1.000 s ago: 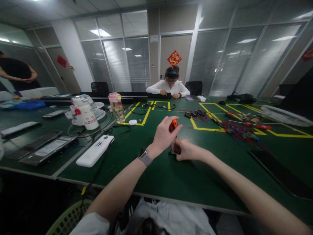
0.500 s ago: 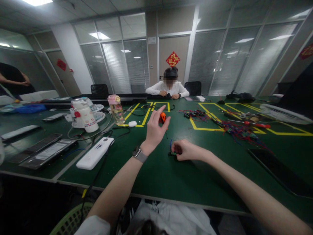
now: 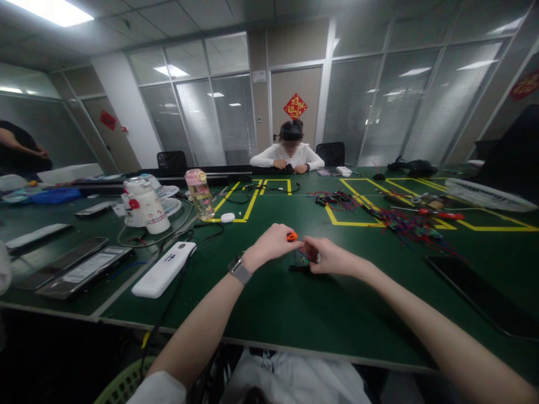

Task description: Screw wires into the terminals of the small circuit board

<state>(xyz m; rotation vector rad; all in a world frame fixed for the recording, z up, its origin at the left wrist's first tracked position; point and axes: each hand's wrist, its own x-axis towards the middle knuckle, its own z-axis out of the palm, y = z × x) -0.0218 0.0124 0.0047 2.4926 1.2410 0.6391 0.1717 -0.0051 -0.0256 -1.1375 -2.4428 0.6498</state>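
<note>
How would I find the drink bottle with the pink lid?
Look at the big green table, left of the yellow tape lines. The bottle stands upright beside a white jug with red dots. It alone is see-through with a pink cap.

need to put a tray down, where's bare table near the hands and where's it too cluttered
Bare green table lies between the hands and the near edge, and between the right hand and the dark tablet. Left of the left hand it is crowded: white power bank, cables, phones. Ahead on the right, the wire pile fills the yellow squares.
</note>
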